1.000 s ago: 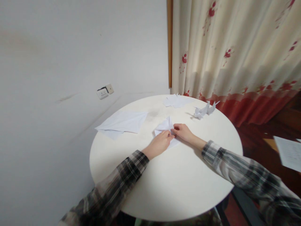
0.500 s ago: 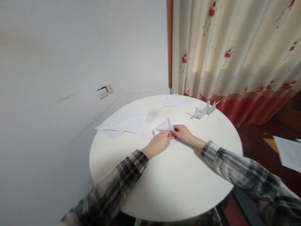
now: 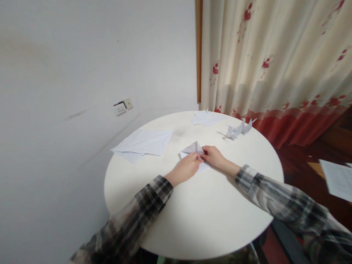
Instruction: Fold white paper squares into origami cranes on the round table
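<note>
Head view: left hand (image 3: pixel 184 169) and right hand (image 3: pixel 216 157), each grip pinched on the folded paper (image 3: pixel 192 148) on the desk (image 3: pixel 209 220)

Lots of bare room on the near half of the round table (image 3: pixel 209 216). In the way in the middle: folded paper (image 3: pixel 192 148). Far left, white sheets (image 3: pixel 144 143); at the far edge, small paper pile (image 3: pixel 205 118); far right, paper birds (image 3: pixel 239 129). Open gap between sheets and pile.

Loose sheets (image 3: pixel 143 143), paper cranes (image 3: pixel 239 129), floral curtain (image 3: pixel 275 55), wall socket (image 3: pixel 122 106).
</note>
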Motion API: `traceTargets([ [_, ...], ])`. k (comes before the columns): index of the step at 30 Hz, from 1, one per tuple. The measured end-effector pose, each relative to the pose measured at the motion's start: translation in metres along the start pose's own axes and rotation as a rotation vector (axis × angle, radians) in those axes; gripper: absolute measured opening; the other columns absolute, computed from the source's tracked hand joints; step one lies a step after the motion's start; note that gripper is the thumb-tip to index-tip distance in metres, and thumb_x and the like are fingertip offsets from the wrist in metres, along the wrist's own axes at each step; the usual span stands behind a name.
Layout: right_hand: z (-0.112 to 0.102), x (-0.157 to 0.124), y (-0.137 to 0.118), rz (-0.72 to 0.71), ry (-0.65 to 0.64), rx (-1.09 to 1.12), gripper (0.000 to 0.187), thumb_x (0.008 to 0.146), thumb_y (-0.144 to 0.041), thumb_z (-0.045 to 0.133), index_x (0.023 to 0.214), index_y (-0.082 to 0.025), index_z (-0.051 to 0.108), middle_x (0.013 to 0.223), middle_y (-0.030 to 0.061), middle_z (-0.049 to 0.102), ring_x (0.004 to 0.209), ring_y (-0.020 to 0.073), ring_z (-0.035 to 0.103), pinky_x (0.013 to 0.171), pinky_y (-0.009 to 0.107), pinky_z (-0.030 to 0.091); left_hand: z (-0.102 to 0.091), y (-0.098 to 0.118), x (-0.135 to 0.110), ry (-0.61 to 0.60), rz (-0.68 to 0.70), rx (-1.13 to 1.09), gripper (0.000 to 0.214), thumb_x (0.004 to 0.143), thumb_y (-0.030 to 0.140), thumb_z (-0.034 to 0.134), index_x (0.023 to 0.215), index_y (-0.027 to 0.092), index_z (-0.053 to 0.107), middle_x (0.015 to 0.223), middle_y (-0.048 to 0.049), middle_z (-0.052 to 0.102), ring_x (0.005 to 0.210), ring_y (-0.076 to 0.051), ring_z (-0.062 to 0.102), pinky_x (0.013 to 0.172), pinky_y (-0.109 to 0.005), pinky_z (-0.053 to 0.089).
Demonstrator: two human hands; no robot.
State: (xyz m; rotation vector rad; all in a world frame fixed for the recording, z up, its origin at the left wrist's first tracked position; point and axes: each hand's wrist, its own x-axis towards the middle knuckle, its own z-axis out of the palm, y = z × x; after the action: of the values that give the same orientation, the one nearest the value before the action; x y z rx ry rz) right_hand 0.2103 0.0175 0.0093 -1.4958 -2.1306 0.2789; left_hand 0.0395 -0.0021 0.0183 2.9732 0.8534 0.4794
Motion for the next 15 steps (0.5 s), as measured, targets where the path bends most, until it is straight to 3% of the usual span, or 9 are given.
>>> traceTargets([
  [5, -0.0022, -0.0012, -0.0007, 0.059, 0.013, -0.079, 0.013, 0.072, -0.025, 0.052, 0.066, -0.015, 0.059, 0.064, 0.0016, 0.056, 0.058, 0.011, 0.042, 0.053, 0.022, 0.024, -0.0018, 0.0026, -0.0014, 0.017, 0.005, -0.029, 0.029, 0.082, 0.011, 0.04, 0.105, 0.018, 0.057, 0.101, -0.0061, 0.054, 0.097, -0.017, 0.049, 0.088, -0.03, 0.041],
  [11, -0.0027, -0.0004, -0.0005, -0.003, 0.02, -0.073, 0.014, 0.074, -0.025, 0.053, 0.069, -0.015, 0.06, 0.069, 0.0027, 0.059, 0.061, 0.0113, 0.045, 0.057, 0.022, 0.027, -0.0012, 0.0058, -0.0033, 0.028, -0.005, -0.061, 0.025, 0.084, 0.017, 0.042, 0.102, 0.02, 0.059, 0.101, -0.0035, 0.058, 0.097, -0.016, 0.052, 0.087, -0.028, 0.042],
  [15, -0.0056, -0.0022, -0.0017, 0.055, 0.004, -0.075, 0.017, 0.074, -0.028, 0.052, 0.074, -0.014, 0.062, 0.069, 0.0035, 0.06, 0.06, 0.0113, 0.046, 0.055, 0.022, 0.027, -0.0048, 0.0044, -0.0022, 0.142, -0.062, -0.102, 0.023, 0.086, 0.02, 0.041, 0.097, 0.021, 0.06, 0.095, -0.0018, 0.061, 0.091, -0.014, 0.055, 0.084, -0.027, 0.043],
])
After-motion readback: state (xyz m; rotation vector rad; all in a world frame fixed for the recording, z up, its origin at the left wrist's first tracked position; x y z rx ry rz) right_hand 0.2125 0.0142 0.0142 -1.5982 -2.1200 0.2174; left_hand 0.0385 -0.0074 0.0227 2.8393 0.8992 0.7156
